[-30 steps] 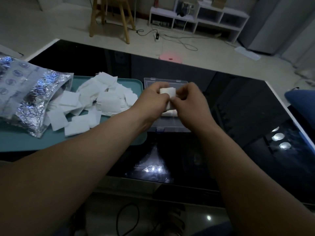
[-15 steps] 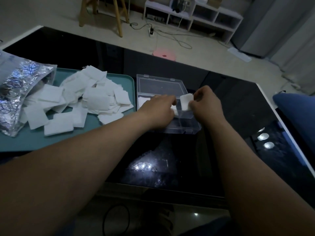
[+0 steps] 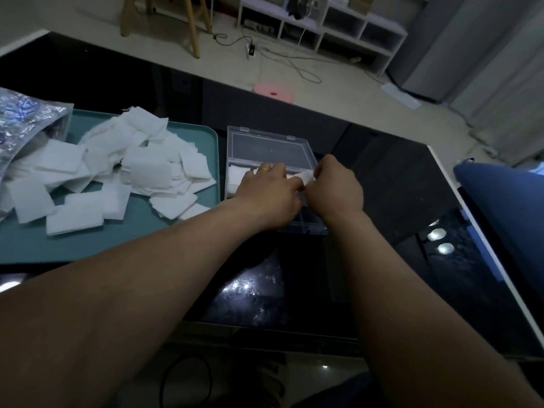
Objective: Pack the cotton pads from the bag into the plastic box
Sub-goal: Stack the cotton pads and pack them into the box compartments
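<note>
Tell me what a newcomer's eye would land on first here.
First, the two hands, left hand and right hand, meeting over the open clear box at centre and pinching a white pad between them. Next, the heap of pads on the teal tray to the left, spilling from a shiny bag.

The box [image 3: 266, 148] is clear, smooth plastic, faintly glossy at its rims; the pads [image 3: 147, 172] heaped beside it look like soft, matt white cotton with slightly fuzzy edges; the bag [image 3: 20, 125] is crinkled silvery foil, shiny and printed in blue; the tray [image 3: 141, 240] is smooth teal plastic with a dull sheen; the table [image 3: 382, 201] is black and highly glossy, mirroring lights; the stool legs [image 3: 192, 28] are pale, bare-looking wood; the ring [image 3: 264, 169] looks like polished yellow metal.
</note>
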A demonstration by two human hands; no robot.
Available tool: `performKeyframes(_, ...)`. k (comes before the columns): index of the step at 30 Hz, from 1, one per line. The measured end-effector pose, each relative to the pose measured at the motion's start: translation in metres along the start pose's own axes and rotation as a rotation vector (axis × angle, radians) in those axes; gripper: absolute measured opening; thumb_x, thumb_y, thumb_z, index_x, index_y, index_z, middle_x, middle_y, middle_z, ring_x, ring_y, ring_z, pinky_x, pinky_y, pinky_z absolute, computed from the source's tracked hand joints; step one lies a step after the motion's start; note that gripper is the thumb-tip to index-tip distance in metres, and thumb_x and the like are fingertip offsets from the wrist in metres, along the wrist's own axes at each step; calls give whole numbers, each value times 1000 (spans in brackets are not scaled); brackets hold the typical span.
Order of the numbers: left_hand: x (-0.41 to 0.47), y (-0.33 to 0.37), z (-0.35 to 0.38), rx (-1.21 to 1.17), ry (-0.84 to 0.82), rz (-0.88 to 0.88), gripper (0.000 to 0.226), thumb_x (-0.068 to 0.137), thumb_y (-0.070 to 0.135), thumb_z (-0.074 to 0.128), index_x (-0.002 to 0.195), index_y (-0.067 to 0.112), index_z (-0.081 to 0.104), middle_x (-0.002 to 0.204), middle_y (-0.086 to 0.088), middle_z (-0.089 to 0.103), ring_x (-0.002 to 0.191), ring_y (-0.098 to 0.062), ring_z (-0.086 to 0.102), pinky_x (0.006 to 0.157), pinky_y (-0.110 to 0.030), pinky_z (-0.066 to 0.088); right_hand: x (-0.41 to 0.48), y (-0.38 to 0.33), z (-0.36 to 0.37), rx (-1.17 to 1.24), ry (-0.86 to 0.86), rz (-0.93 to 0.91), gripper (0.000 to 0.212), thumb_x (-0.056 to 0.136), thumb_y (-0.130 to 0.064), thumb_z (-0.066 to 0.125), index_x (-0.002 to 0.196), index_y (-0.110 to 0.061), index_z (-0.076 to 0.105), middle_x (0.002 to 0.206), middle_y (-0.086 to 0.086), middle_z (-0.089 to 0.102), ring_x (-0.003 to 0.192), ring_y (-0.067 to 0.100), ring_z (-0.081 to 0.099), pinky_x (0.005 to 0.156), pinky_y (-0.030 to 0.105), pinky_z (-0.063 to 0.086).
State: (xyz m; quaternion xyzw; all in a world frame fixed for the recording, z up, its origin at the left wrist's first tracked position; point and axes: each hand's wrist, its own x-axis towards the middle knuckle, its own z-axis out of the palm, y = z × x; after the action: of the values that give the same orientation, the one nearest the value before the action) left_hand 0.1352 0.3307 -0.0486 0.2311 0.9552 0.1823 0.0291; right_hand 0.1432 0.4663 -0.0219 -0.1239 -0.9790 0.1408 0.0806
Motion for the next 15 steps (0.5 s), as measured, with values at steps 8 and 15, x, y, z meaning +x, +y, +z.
performKeyframes(8, -1, 5, -1, 26, -29, -22, 44, 102, 46, 37, 143, 34, 47, 135, -10, 45, 133, -35, 37, 107, -52, 32, -1, -1, 7, -103, 24, -117, 25, 94, -22, 62, 119, -21, 68, 121, 8, 57, 111, 29, 53, 85, 39, 46)
performKeyframes(15, -1, 7, -5, 84, -40, -28, 39, 98, 39, 43, 134, 29, 54, 134, -11, 46, 129, -36, 39, 106, -52, 33, -1, -6, 8, -285, -54, -110, 28, 96, -31, 53, 114, -19, 71, 117, 6, 64, 113, 31, 50, 85, 43, 35)
